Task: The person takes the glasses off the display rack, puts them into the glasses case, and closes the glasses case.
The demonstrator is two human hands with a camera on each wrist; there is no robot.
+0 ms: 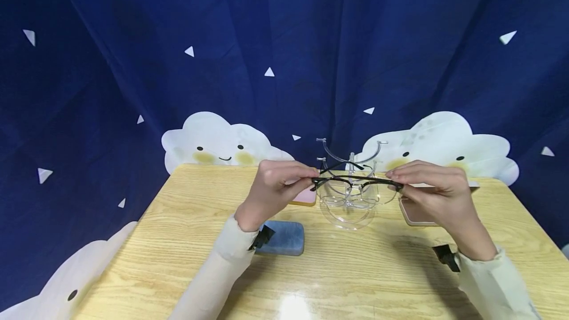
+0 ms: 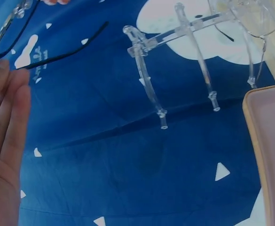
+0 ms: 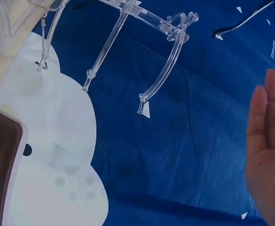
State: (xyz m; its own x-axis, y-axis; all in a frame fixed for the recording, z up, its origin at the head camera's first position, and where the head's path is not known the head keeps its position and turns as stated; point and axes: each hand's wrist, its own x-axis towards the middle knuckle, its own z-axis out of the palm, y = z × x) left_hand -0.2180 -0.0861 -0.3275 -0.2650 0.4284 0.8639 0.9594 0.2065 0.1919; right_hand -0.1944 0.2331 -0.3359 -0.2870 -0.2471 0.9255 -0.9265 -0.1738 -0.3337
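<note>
A pair of black half-rim glasses (image 1: pixel 373 180) is held level above the table, between both hands. My left hand (image 1: pixel 275 189) pinches its left end with thumb and fingers, and my right hand (image 1: pixel 440 191) pinches the right end. The temples are unfolded and point away, towards a clear plastic glasses stand (image 2: pixel 200 61) just behind. In the left wrist view the left hand (image 2: pixel 5 117) is at the left edge; one black temple (image 2: pixel 76 54) reaches past it. The right wrist view shows the right hand (image 3: pixel 269 141) and a temple tip (image 3: pixel 245 21). Thin-rimmed glasses (image 2: pixel 264 35) sit lower on the stand.
A blue glasses case (image 1: pixel 284 238) lies by the left wrist on the wooden table (image 1: pixel 178 260). Behind the left hand is a pink case (image 1: pixel 306 196), partly covered. A brownish case with a pale rim (image 1: pixel 415 214) lies under the right hand. A dark blue curtain (image 1: pixel 302 23) hangs behind.
</note>
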